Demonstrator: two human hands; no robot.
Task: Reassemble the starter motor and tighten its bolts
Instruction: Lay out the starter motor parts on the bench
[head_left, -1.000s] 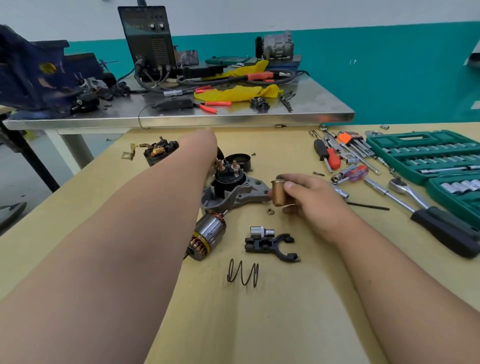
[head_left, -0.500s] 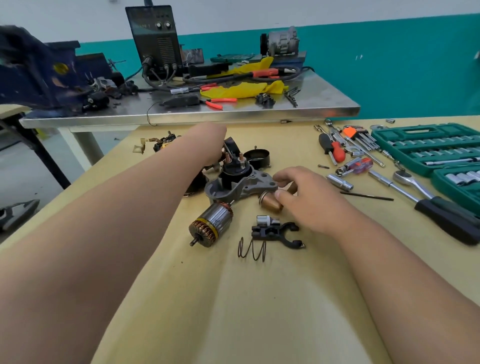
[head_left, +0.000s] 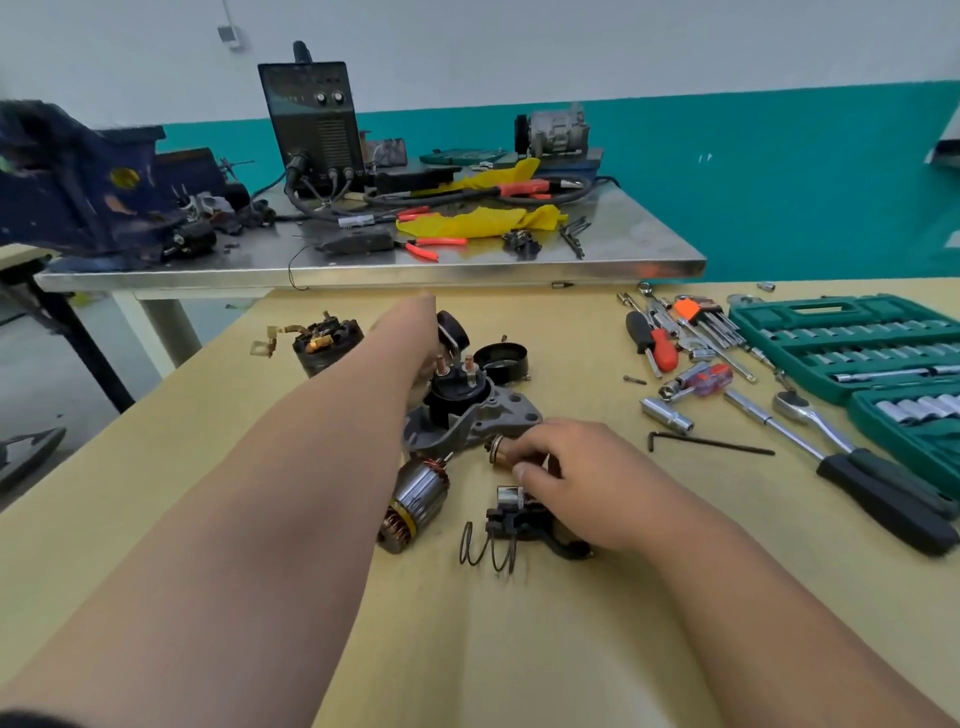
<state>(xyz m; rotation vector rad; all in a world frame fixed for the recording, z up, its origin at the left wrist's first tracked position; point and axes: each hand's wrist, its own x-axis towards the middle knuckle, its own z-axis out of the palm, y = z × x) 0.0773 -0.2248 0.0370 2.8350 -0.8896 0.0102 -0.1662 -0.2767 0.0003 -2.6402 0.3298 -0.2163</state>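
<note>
In the head view we see the starter motor in pieces at the middle of the frame, on a yellowish worktop; the grey nose housing lies there with a black solenoid standing in it, two studs on top. Our left hand reaches in from the lower left to the far side of that solenoid; the wrist hides the fingers, so we cannot tell how they lie or whether they hold anything. Our right hand comes in from the lower right with its fingers curled, pinching a copper-coloured cylinder between thumb and fingertips, its free end just beside the lower edge of the housing. Below the housing the armature lies tilted, windings toward the housing; right of it lies a coil spring; a black fork lever sits partly under our right hand, a small silver cylinder just above it. Above the housing we see a round black cap; to the upper left, the motor body with its brushes. At the right lie a black hex key, a ratchet, a red-handled screwdriver and a green socket case; across the upper frame a steel table carries a welding machine and a yellow cloth.
</note>
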